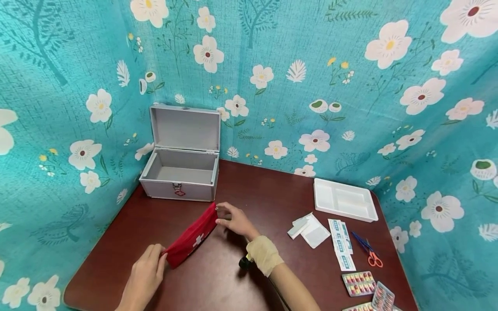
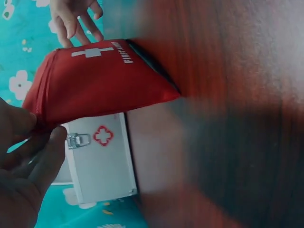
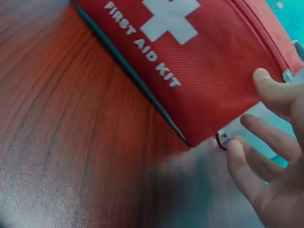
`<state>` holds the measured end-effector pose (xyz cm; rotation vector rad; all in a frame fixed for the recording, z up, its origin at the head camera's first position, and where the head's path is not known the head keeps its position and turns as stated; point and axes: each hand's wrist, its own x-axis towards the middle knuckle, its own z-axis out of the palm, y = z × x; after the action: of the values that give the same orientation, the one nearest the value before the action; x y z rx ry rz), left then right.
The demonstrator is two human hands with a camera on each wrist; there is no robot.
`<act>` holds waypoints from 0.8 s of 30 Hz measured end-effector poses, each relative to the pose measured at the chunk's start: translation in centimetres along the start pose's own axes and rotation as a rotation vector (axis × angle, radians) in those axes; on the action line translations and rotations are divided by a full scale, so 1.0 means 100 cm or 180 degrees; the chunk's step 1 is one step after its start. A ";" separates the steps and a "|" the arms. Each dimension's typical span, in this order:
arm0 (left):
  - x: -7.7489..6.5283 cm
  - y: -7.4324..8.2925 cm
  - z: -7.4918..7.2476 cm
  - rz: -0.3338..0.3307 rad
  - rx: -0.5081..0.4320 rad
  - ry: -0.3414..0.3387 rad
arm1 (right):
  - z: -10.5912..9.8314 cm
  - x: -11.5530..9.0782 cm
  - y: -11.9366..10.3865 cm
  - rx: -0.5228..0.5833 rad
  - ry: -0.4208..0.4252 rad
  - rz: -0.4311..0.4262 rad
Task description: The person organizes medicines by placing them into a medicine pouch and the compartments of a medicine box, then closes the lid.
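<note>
The left hand [image 1: 145, 270] pinches a red pouch [image 1: 183, 252] between thumb and fingers at its 7 o'clock end, while the right hand [image 1: 235, 222], thumb and fingers apart, is just beside the 1 o'clock end near the zip pull [image 3: 288, 76]; whether it touches, I cannot tell. The pouch, lettered FIRST AID KIT, slants above the counter [image 1: 218, 283] (its printed side faces roughly 4 o'clock). From it, a silver case [image 1: 194, 192] stands at 12 o'clock, lid [image 1: 184, 128] raised; at 3 o'clock, beyond the right hand, lie white packets [image 1: 315, 233], printed strips [image 1: 342, 246] and orange-handled scissors [image 1: 372, 255]; a white tray [image 1: 346, 213] sits between 2 and 3 o'clock, blister packs [image 1: 359, 284] between 3 and 4 o'clock
</note>
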<state>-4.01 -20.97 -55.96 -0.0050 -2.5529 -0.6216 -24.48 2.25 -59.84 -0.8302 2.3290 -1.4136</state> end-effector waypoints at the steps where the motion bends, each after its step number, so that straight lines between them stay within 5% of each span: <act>1: -0.001 -0.001 0.001 -0.0092 -0.0066 -0.0091 | 0.002 0.000 0.000 -0.0044 -0.0032 0.0021; 6: -0.006 -0.005 0.014 -0.0849 -0.0562 -0.0834 | 0.009 0.001 -0.002 -0.0121 0.0114 0.0071; 8: -0.008 -0.007 0.022 -0.1012 -0.0638 -0.0954 | 0.011 0.002 -0.002 -0.0138 0.0178 0.0048; 10: -0.009 -0.009 0.027 -0.0972 -0.0589 -0.0826 | 0.012 0.003 -0.004 -0.0147 0.0215 0.0013; 13: -0.002 -0.012 0.027 -0.0764 -0.0534 -0.0354 | 0.010 0.004 -0.009 -0.0137 0.0300 -0.0012; 17: 0.025 -0.015 0.018 -0.0651 -0.0594 0.0040 | 0.000 0.004 -0.023 0.0040 0.0471 0.0109; 24: 0.100 -0.019 -0.001 -0.1019 -0.0958 -0.0150 | -0.026 0.018 -0.049 0.0530 0.0627 0.0384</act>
<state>-12.84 -23.89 -51.91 0.2926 -2.4990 -1.1353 -25.73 1.27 -54.22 -0.5161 2.3151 -1.6748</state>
